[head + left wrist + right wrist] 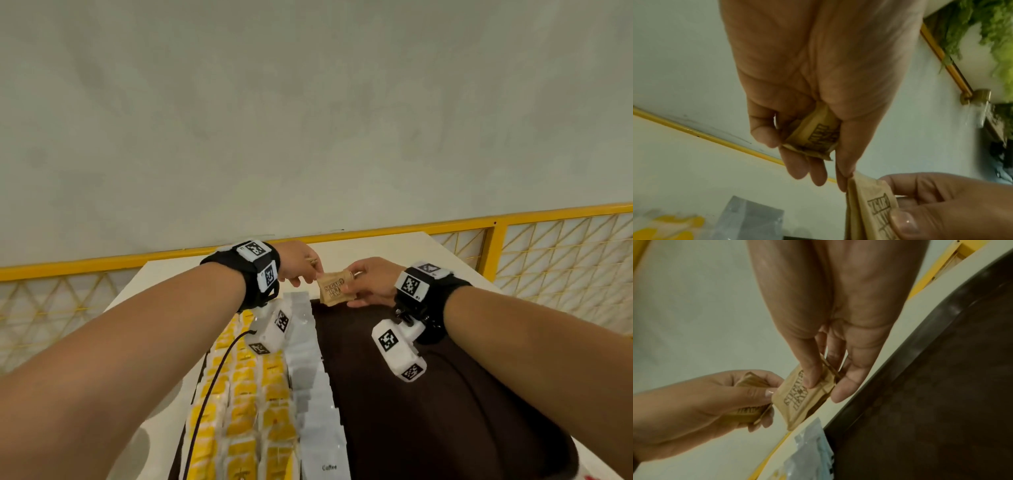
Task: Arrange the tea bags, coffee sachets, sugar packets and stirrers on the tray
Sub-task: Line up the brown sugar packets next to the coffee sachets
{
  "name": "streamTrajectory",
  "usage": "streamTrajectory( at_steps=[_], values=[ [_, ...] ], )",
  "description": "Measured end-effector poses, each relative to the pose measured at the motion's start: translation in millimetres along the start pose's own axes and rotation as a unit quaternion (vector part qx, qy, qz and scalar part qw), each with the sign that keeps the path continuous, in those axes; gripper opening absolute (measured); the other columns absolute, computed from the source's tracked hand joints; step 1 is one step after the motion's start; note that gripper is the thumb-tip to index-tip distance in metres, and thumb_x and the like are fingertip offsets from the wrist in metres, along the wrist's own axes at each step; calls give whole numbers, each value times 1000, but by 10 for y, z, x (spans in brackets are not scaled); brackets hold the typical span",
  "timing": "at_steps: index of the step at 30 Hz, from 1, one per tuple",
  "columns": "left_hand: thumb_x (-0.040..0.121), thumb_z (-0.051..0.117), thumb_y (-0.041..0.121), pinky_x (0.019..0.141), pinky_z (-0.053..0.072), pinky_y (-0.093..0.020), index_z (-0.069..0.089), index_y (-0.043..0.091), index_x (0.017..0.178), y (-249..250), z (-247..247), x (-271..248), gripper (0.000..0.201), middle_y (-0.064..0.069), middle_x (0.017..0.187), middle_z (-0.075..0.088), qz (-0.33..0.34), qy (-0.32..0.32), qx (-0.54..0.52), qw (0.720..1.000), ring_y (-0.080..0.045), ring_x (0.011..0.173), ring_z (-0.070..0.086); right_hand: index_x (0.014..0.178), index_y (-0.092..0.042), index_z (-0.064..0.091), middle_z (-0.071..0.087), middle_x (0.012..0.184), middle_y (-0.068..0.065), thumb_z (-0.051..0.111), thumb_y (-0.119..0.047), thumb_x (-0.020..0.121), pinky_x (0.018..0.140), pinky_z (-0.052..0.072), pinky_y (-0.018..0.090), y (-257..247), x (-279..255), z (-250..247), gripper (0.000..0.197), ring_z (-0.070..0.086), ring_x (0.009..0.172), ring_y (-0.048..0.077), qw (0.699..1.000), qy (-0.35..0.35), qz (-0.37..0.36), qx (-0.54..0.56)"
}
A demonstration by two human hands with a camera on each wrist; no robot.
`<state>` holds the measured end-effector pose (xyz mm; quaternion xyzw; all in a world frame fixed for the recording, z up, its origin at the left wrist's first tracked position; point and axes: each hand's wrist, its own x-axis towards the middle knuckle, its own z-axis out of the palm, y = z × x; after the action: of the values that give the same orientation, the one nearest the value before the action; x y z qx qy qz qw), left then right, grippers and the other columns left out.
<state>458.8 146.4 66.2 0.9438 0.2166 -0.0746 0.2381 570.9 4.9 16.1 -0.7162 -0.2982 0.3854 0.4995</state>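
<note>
Both hands meet above the far end of the dark brown tray (pixel 428 411): the right hand (pixel 371 282) pinches a brown sugar packet (pixel 334 287) between thumb and fingers, and the left hand (pixel 298 262) curls round a small bundle of further sugar packets (pixel 816 134) — its thumb tip touching the right hand's packet. On the tray's left side lie rows of yellow tea bags (pixel 243 394) and, just beside them, a column of white coffee sachets (pixel 313 383).

It looked like a café or hospitality staging space. A white table (pixel 376 246) stood by a yellow-railed lattice partition (pixel 548 260) and a plain wall (pixel 308 120), with greenery (pixel 992 32) nearby.
</note>
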Motion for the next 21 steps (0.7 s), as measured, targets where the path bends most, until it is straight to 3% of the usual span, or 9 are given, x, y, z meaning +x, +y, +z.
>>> streamTrajectory(
  at_steps=[3, 6, 12, 14, 16, 21],
  values=[
    [92, 60, 26, 51, 38, -14, 65, 19, 98, -61, 20, 171, 11, 8, 84, 60, 20, -1, 45, 999, -6, 65, 58, 107, -2, 55, 62, 113, 23, 60, 7, 87, 78, 57, 37, 94, 137, 5, 22, 64, 103, 31, 1000, 1, 5, 6],
    [90, 63, 22, 55, 40, -13, 64, 19, 92, -106, 79, 338, 4, 5, 85, 59, 32, -6, 73, 997, -5, 62, 54, 114, 0, 54, 63, 114, 23, 60, 6, 87, 77, 58, 36, 165, 238, 16, 28, 65, 101, 31, 1000, 3, 13, -23],
    [90, 62, 18, 60, 43, -18, 68, 16, 95, -167, 170, 578, 8, 5, 80, 58, 25, -31, 96, 995, -8, 61, 52, 110, -3, 58, 64, 107, 20, 62, 8, 85, 68, 60, 29, 224, 323, 41, 28, 65, 94, 28, 996, 2, 14, -85],
    [91, 61, 18, 58, 41, -16, 68, 15, 96, -165, 177, 615, 9, 8, 76, 57, 25, -41, 102, 994, -6, 61, 51, 103, -3, 63, 66, 107, 20, 65, 8, 82, 76, 59, 33, 231, 354, 40, 24, 67, 94, 26, 992, 16, -1, -124],
    [90, 62, 19, 58, 41, -16, 67, 16, 96, -155, 187, 635, 9, 9, 74, 56, 26, -50, 109, 992, -6, 61, 51, 86, -10, 64, 68, 99, 17, 65, 8, 80, 84, 57, 42, 237, 361, 49, 19, 68, 98, 29, 989, 27, -4, -145],
    [88, 65, 22, 61, 40, -19, 66, 20, 90, -164, 199, 662, 3, 10, 74, 57, 28, -54, 141, 988, -6, 61, 50, 82, -13, 60, 70, 100, 17, 70, 3, 79, 81, 58, 43, 186, 348, 77, 19, 70, 89, 29, 974, 22, 15, -225]
  ],
)
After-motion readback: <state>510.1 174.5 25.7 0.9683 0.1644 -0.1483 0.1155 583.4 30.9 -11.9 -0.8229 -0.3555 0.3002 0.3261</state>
